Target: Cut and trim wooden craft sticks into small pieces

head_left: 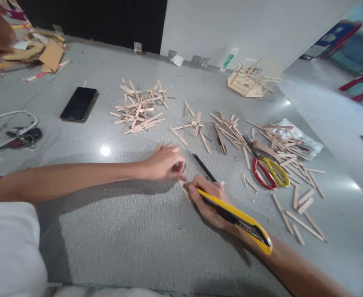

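Note:
My right hand (208,200) is closed round a yellow and black utility knife (235,216), its tip pointing left at a small wooden craft stick (183,187) on the table. With curled fingers, my left hand (166,163) rests at the stick's far end, thumb and fingertip apparently pressing it down. The knife's tip is close to the stick; whether the blade touches it is too small to tell. Just beyond both hands lies a black pen (203,166).
Star-shaped stick pieces (140,107) lie ahead. Scissors with red and yellow handles (269,172) sit among loose sticks (293,152) at right. A stick frame (251,80) stands at the back right. At left are a phone (79,104), a white cable (11,113) and cardboard scraps (51,55).

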{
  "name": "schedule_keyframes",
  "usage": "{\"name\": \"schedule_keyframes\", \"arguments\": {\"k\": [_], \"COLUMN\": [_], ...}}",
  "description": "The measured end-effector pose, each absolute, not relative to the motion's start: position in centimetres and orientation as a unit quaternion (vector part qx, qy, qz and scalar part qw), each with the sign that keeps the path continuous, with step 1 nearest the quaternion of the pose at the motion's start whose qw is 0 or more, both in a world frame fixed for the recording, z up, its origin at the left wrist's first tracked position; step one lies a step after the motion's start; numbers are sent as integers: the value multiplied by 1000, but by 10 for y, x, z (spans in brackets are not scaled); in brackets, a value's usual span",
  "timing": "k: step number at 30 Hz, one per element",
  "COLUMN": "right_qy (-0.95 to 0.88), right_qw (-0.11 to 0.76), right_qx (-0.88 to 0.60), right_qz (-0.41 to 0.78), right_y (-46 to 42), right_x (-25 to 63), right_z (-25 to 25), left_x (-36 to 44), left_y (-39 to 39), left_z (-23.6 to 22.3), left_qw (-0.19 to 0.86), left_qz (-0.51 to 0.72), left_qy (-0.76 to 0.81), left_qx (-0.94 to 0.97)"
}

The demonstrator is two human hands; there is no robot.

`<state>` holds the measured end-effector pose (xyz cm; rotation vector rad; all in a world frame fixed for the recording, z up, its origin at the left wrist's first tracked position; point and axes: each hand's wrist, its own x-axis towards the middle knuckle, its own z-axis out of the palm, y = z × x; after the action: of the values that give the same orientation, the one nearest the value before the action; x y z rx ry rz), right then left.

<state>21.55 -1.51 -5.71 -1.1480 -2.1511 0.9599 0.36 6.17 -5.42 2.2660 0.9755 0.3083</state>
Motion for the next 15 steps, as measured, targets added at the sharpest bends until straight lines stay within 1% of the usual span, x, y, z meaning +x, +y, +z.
{"name": "schedule_keyframes", "arguments": {"k": [4,15], "right_qy": [-750,-743], "right_qw": [314,300], "right_qx": [-443,-460], "right_qz": [377,382], "right_y": [-15,-10], "right_x": [217,208], "right_z": [-65,-60], "left_x": [4,3], "left_y": [61,62], "left_z": [-55,-57], "left_qw": [314,305], "left_qz": [123,129], "left_qy": [382,380], "left_qx": [860,864]}}
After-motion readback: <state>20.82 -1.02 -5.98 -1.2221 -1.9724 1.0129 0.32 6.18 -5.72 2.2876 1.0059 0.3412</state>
